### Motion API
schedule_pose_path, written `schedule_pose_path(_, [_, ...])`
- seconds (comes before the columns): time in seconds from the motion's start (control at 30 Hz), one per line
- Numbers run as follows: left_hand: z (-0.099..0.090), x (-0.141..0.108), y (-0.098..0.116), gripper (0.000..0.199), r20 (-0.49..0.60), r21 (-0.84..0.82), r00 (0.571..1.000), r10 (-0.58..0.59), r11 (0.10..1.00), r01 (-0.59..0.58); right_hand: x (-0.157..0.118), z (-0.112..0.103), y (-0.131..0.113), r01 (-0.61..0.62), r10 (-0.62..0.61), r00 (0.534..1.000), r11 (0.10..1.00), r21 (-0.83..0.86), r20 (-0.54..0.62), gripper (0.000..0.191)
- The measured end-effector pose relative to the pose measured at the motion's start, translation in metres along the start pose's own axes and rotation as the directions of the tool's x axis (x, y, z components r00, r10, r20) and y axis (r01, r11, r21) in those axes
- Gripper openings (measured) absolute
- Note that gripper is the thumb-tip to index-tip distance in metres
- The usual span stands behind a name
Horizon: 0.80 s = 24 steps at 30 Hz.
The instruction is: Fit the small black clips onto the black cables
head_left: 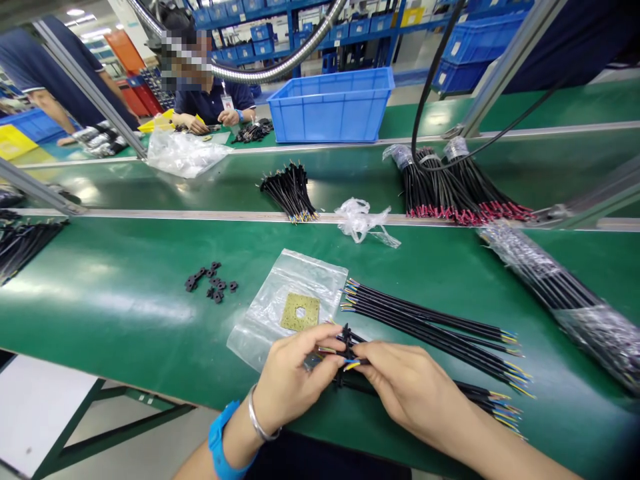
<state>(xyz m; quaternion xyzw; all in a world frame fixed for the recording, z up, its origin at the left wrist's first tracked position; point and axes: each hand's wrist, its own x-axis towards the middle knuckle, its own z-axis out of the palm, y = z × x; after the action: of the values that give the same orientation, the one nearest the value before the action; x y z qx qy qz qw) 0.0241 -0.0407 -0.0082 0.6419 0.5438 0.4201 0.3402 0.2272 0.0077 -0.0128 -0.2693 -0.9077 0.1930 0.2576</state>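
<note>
Where two hands (295, 377) (413, 380) pinch, seemingly one cable (364, 361) shows.

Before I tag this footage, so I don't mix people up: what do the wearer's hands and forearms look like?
The left hand and right hand are ungloved, no sleeves in view. The left wrist carries a blue band and, nearer the hand, a silvery bangle; the right is bare.

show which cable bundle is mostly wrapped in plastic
The long bundle at far right: clear film covers most of it; the red-tipped bundles farther back have film only near one end.
</note>
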Motion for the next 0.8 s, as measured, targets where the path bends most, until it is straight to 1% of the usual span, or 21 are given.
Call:
schedule_pose_path(0.03, [-0.009,0.002,-0.003,0.045,-0.001,0.050,1.000,-0.002,0.999,0.002,0.000,0.002,0.000,-0.001,0.001,1.000,0.999,-0.035,-0.006,0.020])
schedule_pose_path(0.1, [-0.037,0.005,-0.015,0.051,-0.039,0.206,0.999,-0.006,0.978,0.014,0.001,0.005,0.000,-0.001,-0.001,1.000,0.993,-0.117,-0.020,0.021])
schedule_pose_path(0.13, [-0.055,0.007,-0.023,0.046,-0.098,0.304,0.995,-0.004,0.952,0.033,0.001,0.006,0.001,-0.004,0.000,1.000,0.988,-0.155,-0.027,0.022])
schedule_pose_path(0.17, [-0.075,0.007,-0.032,0.041,-0.167,0.418,0.986,-0.012,0.905,0.082,0.002,0.006,0.001,-0.011,0.005,0.999,0.983,-0.183,-0.034,0.022])
schedule_pose_path(0.23, [-0.115,0.007,-0.052,0.038,-0.305,0.612,0.952,-0.003,0.766,0.199,0.004,0.004,0.002,-0.028,0.020,0.999,0.977,-0.213,-0.039,0.023])
schedule_pose_path(0.27, [-0.133,0.006,-0.062,0.038,-0.354,0.689,0.935,-0.011,0.673,0.269,0.005,0.002,0.002,-0.034,0.025,0.999,0.974,-0.222,-0.040,0.024])
schedule_pose_path(0.3, [-0.148,0.005,-0.071,0.040,-0.386,0.740,0.922,-0.036,0.585,0.332,0.005,-0.001,0.003,-0.038,0.028,0.998,0.972,-0.233,-0.047,0.025])
schedule_pose_path(0.33, [-0.160,0.004,-0.079,0.040,-0.402,0.765,0.913,-0.074,0.521,0.379,0.006,-0.003,0.004,-0.043,0.029,0.998,0.969,-0.245,-0.062,0.025])
schedule_pose_path(0.37, [-0.169,0.003,-0.085,0.038,-0.417,0.771,0.901,-0.116,0.479,0.419,0.006,-0.006,0.005,-0.048,0.027,0.996,0.965,-0.257,-0.083,0.025])
schedule_pose_path(0.43, [-0.177,0.002,-0.091,0.031,-0.458,0.737,0.865,-0.205,0.457,0.498,0.007,-0.010,0.007,-0.059,0.024,0.991,0.960,-0.275,-0.129,0.024])
schedule_pose_path(0.5, [-0.177,0.003,-0.092,0.024,-0.495,0.677,0.826,-0.270,0.476,0.561,0.007,-0.013,0.009,-0.062,0.015,0.986,0.957,-0.284,-0.163,0.023])
schedule_pose_path(0.57, [-0.175,0.004,-0.090,0.019,-0.514,0.629,0.801,-0.307,0.500,0.595,0.007,-0.013,0.010,-0.047,-0.005,0.984,0.956,-0.290,-0.178,0.021])
schedule_pose_path(0.7, [-0.175,0.006,-0.091,0.029,-0.555,0.586,0.781,-0.285,0.533,0.611,0.005,-0.012,0.014,0.004,-0.058,0.982,0.958,-0.288,-0.178,0.019])
schedule_pose_path(0.73, [-0.177,0.006,-0.091,0.028,-0.564,0.576,0.778,-0.276,0.544,0.610,0.004,-0.012,0.015,0.020,-0.074,0.981,0.959,-0.282,-0.182,0.019])
schedule_pose_path(0.8, [-0.180,0.005,-0.090,0.019,-0.571,0.545,0.775,-0.273,0.580,0.606,0.003,-0.010,0.018,0.042,-0.098,0.976,0.963,-0.268,-0.196,0.019])
